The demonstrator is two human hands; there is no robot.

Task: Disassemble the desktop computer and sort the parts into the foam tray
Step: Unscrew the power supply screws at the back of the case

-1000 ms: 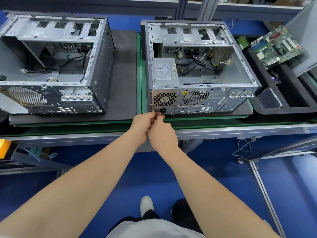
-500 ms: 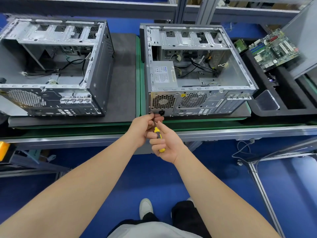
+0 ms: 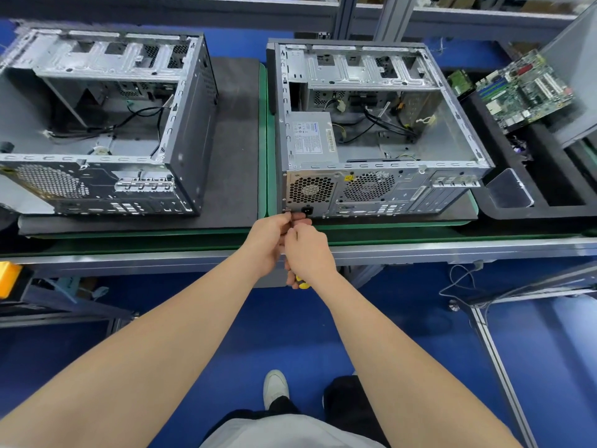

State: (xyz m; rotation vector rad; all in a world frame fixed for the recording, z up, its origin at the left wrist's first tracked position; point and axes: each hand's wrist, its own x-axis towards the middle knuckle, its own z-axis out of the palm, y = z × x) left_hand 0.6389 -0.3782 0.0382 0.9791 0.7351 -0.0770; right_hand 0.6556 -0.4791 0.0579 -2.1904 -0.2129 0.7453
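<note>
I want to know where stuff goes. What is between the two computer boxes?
In the head view, only bare dark mat and a green strip lie between the left case and the right case.

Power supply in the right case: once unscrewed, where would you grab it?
Probably from above, through the case opening. The power supply lies label up; grip its far and right edges, since its left and near faces sit against the case walls.

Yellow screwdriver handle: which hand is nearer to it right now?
Right. The right hand wraps its grip around the yellow screwdriver handle, which pokes out below it. The left hand sits farther forward, fingertips at the computer case rear corner.
</note>
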